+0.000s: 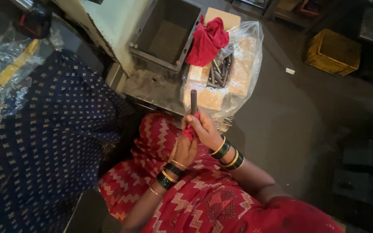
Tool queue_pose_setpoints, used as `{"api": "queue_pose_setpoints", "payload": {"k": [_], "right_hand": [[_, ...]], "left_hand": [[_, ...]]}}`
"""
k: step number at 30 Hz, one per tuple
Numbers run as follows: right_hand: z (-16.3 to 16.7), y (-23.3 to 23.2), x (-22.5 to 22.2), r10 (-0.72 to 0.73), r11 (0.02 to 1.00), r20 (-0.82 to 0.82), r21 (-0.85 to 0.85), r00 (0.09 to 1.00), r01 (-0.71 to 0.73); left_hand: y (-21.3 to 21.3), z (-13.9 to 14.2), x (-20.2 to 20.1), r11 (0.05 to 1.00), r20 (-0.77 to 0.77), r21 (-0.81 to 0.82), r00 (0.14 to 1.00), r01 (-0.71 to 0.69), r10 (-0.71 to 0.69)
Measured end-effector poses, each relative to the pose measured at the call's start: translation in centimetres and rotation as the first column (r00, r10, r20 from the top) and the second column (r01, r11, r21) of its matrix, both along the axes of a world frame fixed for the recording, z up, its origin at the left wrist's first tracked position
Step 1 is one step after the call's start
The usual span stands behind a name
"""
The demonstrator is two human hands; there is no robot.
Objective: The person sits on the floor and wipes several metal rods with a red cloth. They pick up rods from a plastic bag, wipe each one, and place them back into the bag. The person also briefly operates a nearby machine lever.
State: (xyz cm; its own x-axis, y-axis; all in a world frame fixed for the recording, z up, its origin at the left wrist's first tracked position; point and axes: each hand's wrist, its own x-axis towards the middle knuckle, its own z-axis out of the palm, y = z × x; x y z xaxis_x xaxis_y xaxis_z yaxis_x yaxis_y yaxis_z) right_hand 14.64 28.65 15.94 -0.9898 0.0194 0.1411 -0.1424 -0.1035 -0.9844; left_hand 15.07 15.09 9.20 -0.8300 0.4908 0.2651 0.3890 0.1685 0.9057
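My right hand (pixel 204 129) grips a short dark metal rod (pixel 193 100) that stands upright, its top end free. My left hand (pixel 185 149) is closed just below it around a small red cloth (pixel 190 130) pressed against the rod's lower part. Both wrists carry green and gold bangles. Beyond the hands, a clear plastic bag (pixel 242 60) lies over wooden blocks and holds several similar metal rods (pixel 220 71). A larger red rag (pixel 207 41) lies at the bag's far edge.
A grey metal tray (pixel 140 41) is mounted on a pale machine body (pixel 109 21) ahead. A person in dark blue patterned cloth (pixel 44 142) is close at my left. A yellow crate (pixel 333 51) and dark blocks (pixel 359 172) stand on the floor at right.
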Motion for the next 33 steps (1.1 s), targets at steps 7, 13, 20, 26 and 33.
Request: {"api": "queue_pose_setpoints", "payload": {"k": [7,13,20,26,33], "right_hand": [[2.3,-1.0,0.3,-0.022,0.978,0.008,0.207,1.000,0.020],[1.8,-0.9,0.0,0.033,0.999,0.020,-0.031,0.999,-0.032],[-1.3,0.6,-0.2,-0.187,0.982,0.075,0.031,0.980,0.185],[-2.4,1.6,0.1,-0.322,0.936,-0.020,0.146,0.947,0.321],[-1.8,3.6,-0.7,-0.431,0.893,-0.049,0.123,0.901,0.433]], "left_hand": [[0.1,2.8,-1.2,0.989,0.051,0.149,0.999,-0.018,0.010],[0.4,2.8,-1.7,0.994,0.151,0.080,0.987,-0.068,0.055],[1.8,2.6,-2.6,0.992,0.220,0.056,0.970,-0.114,0.099],[1.7,1.9,-3.7,0.996,0.158,0.058,0.986,-0.062,0.052],[0.7,-0.5,-4.1,0.931,0.645,0.361,0.706,0.056,-0.292]]}}
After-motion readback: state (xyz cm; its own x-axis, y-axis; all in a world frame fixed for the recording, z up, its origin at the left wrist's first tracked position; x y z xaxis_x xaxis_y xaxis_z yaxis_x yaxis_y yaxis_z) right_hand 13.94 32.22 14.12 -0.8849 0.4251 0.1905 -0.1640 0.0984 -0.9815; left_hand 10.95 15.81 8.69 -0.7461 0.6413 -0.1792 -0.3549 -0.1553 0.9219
